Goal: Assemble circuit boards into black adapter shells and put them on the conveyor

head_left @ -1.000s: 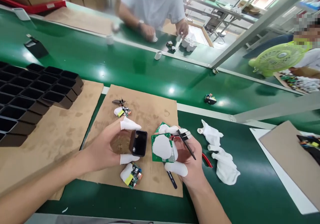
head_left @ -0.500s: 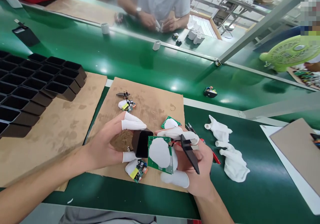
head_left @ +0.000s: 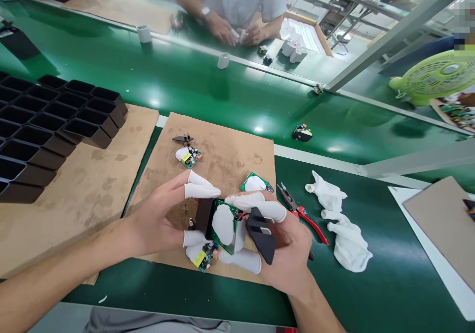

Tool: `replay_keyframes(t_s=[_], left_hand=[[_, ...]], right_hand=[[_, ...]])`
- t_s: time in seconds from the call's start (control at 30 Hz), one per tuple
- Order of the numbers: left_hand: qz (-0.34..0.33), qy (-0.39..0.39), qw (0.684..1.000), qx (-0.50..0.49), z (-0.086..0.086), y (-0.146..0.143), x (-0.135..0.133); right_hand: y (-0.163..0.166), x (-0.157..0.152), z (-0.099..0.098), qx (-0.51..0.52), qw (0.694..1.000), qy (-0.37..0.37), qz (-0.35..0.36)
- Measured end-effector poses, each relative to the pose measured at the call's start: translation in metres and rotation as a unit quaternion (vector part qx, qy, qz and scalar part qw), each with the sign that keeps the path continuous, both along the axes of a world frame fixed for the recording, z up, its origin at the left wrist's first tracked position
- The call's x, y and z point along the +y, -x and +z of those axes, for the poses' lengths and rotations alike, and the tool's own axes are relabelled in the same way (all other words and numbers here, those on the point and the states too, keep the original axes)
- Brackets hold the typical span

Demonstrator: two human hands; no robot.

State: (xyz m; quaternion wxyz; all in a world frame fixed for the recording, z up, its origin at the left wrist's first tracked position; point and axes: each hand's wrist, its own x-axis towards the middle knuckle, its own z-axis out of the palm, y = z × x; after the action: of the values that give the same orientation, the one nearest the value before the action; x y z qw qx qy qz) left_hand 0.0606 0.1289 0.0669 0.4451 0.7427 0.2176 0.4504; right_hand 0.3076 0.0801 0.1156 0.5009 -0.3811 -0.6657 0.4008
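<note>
My left hand (head_left: 163, 219), with white finger cots, is closed round a small black housing (head_left: 203, 216), its open side toward the right. My right hand (head_left: 276, 246) pinches a green circuit board with a white pad (head_left: 223, 224), tilted and touching the housing's mouth. A black plug cover (head_left: 261, 234), joined to the board by red wires, rests against my right palm. Both hands hover over a brown cardboard sheet (head_left: 222, 155).
Two more boards (head_left: 190, 156) (head_left: 256, 183) and another (head_left: 203, 259) lie on the cardboard. Red-handled cutters (head_left: 301, 214) and white gloves (head_left: 336, 224) lie to the right. Black trays (head_left: 44, 130) stand at left. Across the green conveyor (head_left: 193, 88) another person's hands (head_left: 237, 33) work; a green fan (head_left: 434, 78) stands right.
My right hand has tilted the green board and brought it to the mouth of the black housing. The plug cover has turned flatter in my palm. The loose unit on the belt drifted left.
</note>
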Motion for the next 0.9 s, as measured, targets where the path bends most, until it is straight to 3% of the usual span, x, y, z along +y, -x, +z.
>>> replay_keyframes(t_s=[0.27, 0.63, 0.9], left_hand=[[0.003, 0.001, 1.0, 0.001, -0.003, -0.001, -0.001], [0.008, 0.003, 1.0, 0.013, 0.005, -0.003, -0.002], [-0.018, 0.147, 0.987, -0.063, -0.003, -0.011, -0.01]], right_hand=[[0.003, 0.002, -0.001, -0.031, 0.999, -0.028, -0.007], [0.004, 0.005, -0.006, -0.066, 0.998, -0.003, 0.004], [0.009, 0.006, -0.012, -0.06, 0.998, 0.003, 0.013]])
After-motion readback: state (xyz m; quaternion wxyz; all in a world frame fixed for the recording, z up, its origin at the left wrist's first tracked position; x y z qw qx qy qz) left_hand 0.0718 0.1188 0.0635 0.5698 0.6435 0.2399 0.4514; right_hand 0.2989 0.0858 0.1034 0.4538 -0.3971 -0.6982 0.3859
